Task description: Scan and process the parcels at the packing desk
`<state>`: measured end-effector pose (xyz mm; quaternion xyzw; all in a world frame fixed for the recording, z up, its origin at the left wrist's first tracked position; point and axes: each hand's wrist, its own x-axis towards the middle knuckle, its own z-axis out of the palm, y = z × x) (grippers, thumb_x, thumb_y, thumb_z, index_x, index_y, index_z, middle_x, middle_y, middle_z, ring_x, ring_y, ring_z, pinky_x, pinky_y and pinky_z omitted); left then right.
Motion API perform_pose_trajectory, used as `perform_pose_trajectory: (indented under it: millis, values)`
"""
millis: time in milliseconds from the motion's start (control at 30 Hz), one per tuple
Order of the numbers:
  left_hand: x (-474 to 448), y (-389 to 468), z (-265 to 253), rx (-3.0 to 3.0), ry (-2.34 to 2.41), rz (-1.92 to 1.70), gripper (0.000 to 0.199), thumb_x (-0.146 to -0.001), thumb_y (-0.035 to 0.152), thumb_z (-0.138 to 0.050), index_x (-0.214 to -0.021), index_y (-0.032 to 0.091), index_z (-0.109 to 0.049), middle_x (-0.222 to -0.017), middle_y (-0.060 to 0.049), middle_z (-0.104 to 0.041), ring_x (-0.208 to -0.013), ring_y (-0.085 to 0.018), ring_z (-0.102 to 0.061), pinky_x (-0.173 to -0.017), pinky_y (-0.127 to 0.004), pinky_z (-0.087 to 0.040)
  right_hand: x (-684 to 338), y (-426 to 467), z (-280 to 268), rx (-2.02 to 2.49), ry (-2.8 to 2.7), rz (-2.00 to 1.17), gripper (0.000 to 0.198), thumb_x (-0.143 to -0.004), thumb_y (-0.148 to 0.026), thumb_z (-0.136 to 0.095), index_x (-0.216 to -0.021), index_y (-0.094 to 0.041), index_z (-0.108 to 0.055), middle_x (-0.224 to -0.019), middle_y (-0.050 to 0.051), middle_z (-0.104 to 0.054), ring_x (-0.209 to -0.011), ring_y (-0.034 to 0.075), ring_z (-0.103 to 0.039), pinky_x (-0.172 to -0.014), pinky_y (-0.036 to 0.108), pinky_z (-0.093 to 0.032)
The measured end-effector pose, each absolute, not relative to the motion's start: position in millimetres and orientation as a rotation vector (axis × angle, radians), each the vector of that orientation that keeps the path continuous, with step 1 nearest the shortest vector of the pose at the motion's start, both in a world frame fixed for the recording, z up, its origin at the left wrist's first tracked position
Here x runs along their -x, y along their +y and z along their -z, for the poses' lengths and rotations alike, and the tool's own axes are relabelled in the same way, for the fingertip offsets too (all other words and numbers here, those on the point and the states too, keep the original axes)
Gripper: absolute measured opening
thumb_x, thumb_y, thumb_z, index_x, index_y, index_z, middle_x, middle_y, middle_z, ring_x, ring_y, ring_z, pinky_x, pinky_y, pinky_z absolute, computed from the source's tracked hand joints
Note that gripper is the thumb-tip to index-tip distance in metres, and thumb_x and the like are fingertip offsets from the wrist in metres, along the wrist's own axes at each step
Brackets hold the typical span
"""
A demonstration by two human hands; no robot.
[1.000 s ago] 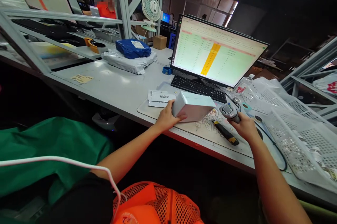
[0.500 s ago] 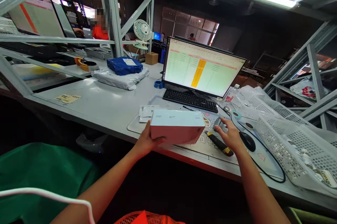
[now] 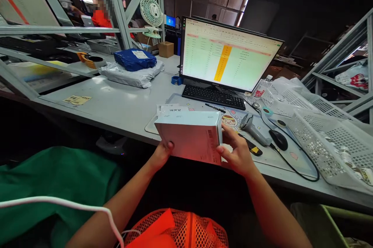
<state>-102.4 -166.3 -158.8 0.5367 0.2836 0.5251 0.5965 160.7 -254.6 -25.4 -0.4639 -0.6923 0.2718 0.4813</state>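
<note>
A white box (image 3: 189, 139) is held between my two hands above the desk's front edge, its near side tinted red and tilted toward me. My left hand (image 3: 163, 154) grips its lower left corner, thumb on the near side and the other fingers mostly hidden beneath. At the right end, my right hand (image 3: 236, 150) pinches the edge with thumb in front and fingers behind. Small print shows on the near side by the right hand. Just beyond that hand lie a grey barcode scanner (image 3: 255, 130) and a black-and-yellow utility knife (image 3: 253, 147).
The monitor (image 3: 227, 55) and keyboard (image 3: 213, 97) stand behind the box. White perforated baskets (image 3: 329, 151) line the right, near a mouse (image 3: 278, 140) and its cable. Blue and white parcels (image 3: 135, 59) lie at the back left, by a metal frame. Another person in red is beyond it.
My right hand has left the scanner and come left onto the box's right end. The box has turned, showing more of its printed near side. The view has shifted downward.
</note>
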Motion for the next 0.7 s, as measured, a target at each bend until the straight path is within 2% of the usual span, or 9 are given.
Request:
perform_pose_trajectory:
  millis: [133, 233, 433, 567, 700]
  values:
    - [108.1, -180.1, 123.7, -1.307, 0.576, -1.212, 0.099, -0.081, 0.087, -0.073, -0.152, 0.018, -0.059, -0.15, -0.02, -0.065, -0.138, -0.044, -0.063, -0.111, -0.051, -0.059, -171.8, -244.1, 45.3, 1.148, -1.356, -0.758, 0.062, -0.092, -0.07, -0.072, -0.131, -0.022, -0.075, -0.128, 0.01, -0.078, -0.122, 0.033, -0.072, -0.104, 0.045, -0.06]
    - [105.8, -195.0, 90.0, -1.443, 0.675, -1.166, 0.101, -0.082, 0.074, -0.083, -0.159, 0.017, -0.052, -0.145, -0.019, -0.068, -0.129, -0.04, -0.068, -0.104, -0.047, -0.062, -172.5, -234.6, 63.0, 1.186, -0.956, -0.856, 0.059, -0.09, -0.075, -0.067, -0.112, -0.022, -0.079, -0.116, 0.007, -0.081, -0.114, 0.031, -0.074, -0.096, 0.042, -0.062]
    - [88.7, -225.0, 44.5, -1.76, 1.039, -1.132, 0.093, -0.082, 0.068, -0.081, -0.157, 0.019, -0.057, -0.122, -0.014, -0.078, -0.1, -0.035, -0.077, -0.086, -0.046, -0.065, -161.5, -226.1, 76.9, 1.075, -0.595, -0.926, 0.052, -0.086, -0.065, -0.067, -0.117, -0.025, -0.077, -0.113, 0.0, -0.082, -0.104, 0.023, -0.075, -0.088, 0.035, -0.061]
    - [81.3, -236.0, 35.6, -1.859, 1.07, -1.148, 0.094, -0.083, 0.071, -0.078, -0.156, 0.017, -0.057, -0.126, -0.016, -0.077, -0.108, -0.039, -0.076, -0.092, -0.048, -0.064, -162.0, -225.9, 80.7, 1.0, -0.584, -0.938, 0.047, -0.089, -0.063, -0.066, -0.114, -0.025, -0.077, -0.11, -0.001, -0.082, -0.1, 0.021, -0.075, -0.087, 0.033, -0.06]
    - [84.7, -232.0, 40.6, -1.868, 1.03, -1.143, 0.095, -0.085, 0.069, -0.078, -0.16, 0.016, -0.054, -0.136, -0.018, -0.074, -0.118, -0.041, -0.073, -0.101, -0.051, -0.061, -165.9, -228.3, 81.7, 1.017, -0.598, -0.938, 0.049, -0.088, -0.066, -0.066, -0.114, -0.025, -0.077, -0.111, 0.001, -0.082, -0.104, 0.023, -0.075, -0.093, 0.037, -0.06]
